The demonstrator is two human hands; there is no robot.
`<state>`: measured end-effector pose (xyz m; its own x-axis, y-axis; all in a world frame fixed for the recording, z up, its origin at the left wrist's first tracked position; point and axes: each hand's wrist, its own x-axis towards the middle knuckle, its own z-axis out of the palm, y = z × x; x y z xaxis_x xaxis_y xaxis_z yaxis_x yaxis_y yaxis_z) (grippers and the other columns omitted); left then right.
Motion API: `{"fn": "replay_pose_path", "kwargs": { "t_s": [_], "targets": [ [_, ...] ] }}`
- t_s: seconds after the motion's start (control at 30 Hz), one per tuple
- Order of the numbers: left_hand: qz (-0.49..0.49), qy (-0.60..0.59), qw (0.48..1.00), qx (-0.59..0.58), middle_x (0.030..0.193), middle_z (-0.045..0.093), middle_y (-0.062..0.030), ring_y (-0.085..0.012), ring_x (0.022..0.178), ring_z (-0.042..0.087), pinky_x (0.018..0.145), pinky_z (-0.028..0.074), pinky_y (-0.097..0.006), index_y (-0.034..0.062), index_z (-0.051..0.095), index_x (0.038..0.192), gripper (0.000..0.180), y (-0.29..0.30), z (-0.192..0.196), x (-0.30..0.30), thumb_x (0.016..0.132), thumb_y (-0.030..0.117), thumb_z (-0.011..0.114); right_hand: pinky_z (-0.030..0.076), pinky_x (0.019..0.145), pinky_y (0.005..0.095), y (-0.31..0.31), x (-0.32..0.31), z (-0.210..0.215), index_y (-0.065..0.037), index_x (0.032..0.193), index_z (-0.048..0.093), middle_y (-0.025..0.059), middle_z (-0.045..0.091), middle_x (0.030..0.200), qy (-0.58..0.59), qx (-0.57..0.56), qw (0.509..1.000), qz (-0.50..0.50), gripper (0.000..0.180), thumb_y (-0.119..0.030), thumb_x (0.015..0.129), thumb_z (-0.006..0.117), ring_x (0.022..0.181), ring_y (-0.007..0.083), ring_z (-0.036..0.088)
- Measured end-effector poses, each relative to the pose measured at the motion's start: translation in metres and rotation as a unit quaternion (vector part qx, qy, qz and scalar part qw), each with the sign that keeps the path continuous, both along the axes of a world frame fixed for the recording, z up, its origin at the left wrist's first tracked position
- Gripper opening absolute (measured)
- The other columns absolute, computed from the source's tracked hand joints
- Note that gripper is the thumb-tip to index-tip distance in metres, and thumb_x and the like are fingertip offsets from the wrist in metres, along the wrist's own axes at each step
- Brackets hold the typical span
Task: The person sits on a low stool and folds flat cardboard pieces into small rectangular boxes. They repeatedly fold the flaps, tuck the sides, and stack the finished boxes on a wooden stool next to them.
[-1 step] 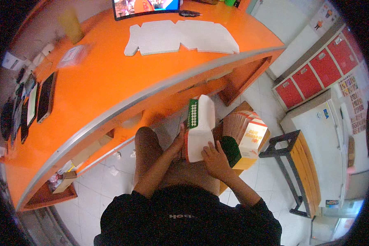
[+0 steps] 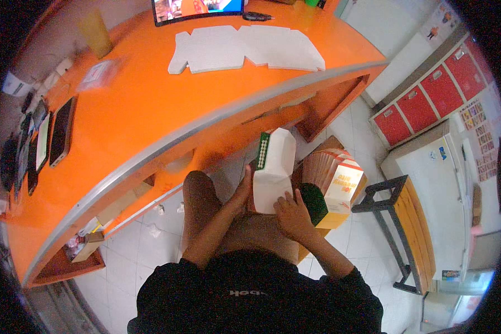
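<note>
I sit below a curved orange counter (image 2: 150, 111) and hold a white folded carton (image 2: 274, 170) with a green printed edge over my lap. My left hand (image 2: 244, 189) grips its left side. My right hand (image 2: 292, 214) presses on its lower right face. Just right of my hands stands a cardboard box (image 2: 339, 183) packed with more flat cartons, orange, white and green. Several flat white carton blanks (image 2: 245, 47) lie spread on the counter top far ahead.
A monitor (image 2: 197, 8) stands at the counter's far edge. Several phones (image 2: 50, 136) lie at its left end. A wooden bench with a black metal frame (image 2: 409, 222) stands to my right, with red lockers (image 2: 434, 94) beyond. Paper scraps (image 2: 156, 222) lie on the white tiled floor.
</note>
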<state>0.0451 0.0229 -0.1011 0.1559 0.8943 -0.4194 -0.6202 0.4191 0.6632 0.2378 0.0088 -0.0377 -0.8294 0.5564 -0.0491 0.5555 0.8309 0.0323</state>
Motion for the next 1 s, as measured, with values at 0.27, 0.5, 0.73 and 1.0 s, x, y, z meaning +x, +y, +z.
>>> {"fn": "replay_pose_path", "kwargs": {
  "t_s": [0.27,0.5,0.73,1.0],
  "targets": [
    [0.005,0.269,0.961,0.058,0.102,0.061,-0.0068,-0.0163,0.095,0.055,0.083,0.043,-0.03,0.0015,0.056,0.111,0.049,0.021,-0.036,-0.016,0.091,0.045,0.048,0.022,0.103,0.0599,0.005,-0.006,-0.018,-0.004,0.106,0.056,0.0176,0.051,0.118,0.031,-0.022,0.999,0.032,0.035,-0.028,0.08,0.054,0.114,0.0362,0.046],
    [0.134,0.217,0.96,0.114,0.102,0.059,-0.0053,-0.0144,0.094,0.053,0.083,0.041,-0.028,0.0038,0.057,0.106,0.034,0.037,-0.08,-0.021,0.09,0.034,0.055,0.015,0.1,0.0699,-0.009,-0.027,-0.024,-0.013,0.106,0.057,0.0118,0.052,0.121,0.048,0.032,0.997,0.042,0.027,-0.028,0.083,0.053,0.107,0.034,0.053],
    [0.053,0.243,0.969,-0.008,0.098,0.059,-0.0035,-0.0131,0.09,0.053,0.079,0.042,-0.028,0.0048,0.058,0.1,0.025,0.019,-0.002,-0.013,0.088,0.027,0.06,0.008,0.101,0.0705,-0.003,-0.023,-0.02,-0.014,0.104,0.057,0.0066,0.057,0.112,0.063,0.014,0.998,0.002,0.022,-0.022,0.084,0.051,0.105,0.0272,0.057],
    [0.204,0.287,0.931,0.096,0.094,0.057,-0.007,-0.0146,0.084,0.054,0.076,0.044,-0.03,0.0059,0.04,0.121,0.042,0.007,-0.007,0.004,0.086,0.016,0.062,0.011,0.102,0.0679,-0.004,-0.019,0.002,-0.011,0.113,0.052,0.0089,0.054,0.116,-0.001,-0.123,0.991,-0.049,0.028,-0.019,0.086,0.052,0.111,0.0283,0.053]
  ]
}}
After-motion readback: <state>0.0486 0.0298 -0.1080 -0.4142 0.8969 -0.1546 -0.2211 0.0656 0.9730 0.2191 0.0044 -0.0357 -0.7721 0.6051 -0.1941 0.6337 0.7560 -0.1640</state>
